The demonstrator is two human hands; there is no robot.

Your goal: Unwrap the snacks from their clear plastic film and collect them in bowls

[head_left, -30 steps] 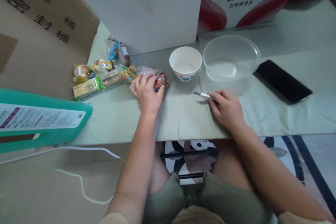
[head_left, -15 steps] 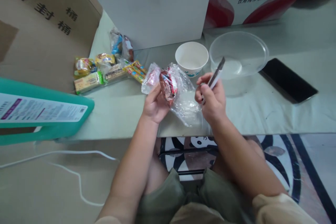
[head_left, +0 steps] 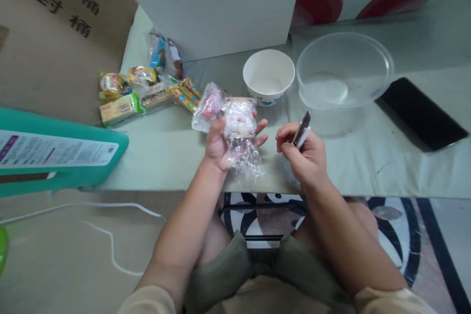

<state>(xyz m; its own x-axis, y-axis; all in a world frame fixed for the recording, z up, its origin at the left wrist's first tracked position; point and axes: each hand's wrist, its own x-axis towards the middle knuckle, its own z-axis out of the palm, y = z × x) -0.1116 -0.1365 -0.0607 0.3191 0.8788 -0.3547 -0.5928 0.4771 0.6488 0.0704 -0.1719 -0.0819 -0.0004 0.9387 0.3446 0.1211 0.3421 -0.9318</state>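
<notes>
On the upturned palm of my left hand (head_left: 217, 149) rests a snack in a clear plastic wrapper (head_left: 240, 118), the thumb on one side and the fingers spread on the other. Its wrapper crumples down below the palm. My right hand (head_left: 307, 152) is closed around a utility knife (head_left: 301, 132), its dark blade pointing up and away from me. The knife is apart from the package. Just left of my left hand lies a pink snack in clear wrap (head_left: 208, 108). A white paper bowl (head_left: 269, 76) stands beyond both hands.
A clear plastic bowl (head_left: 384, 66) and a black phone (head_left: 423, 113) are on the right. Several packaged snacks (head_left: 119, 109) lie at left, near a cardboard box (head_left: 66, 44) and a green container (head_left: 91, 157). A white box (head_left: 213, 5) stands behind.
My left hand has turned the package, so a pale side faces up instead of the reddish-brown one. My right hand has moved slightly down and right with the knife.
</notes>
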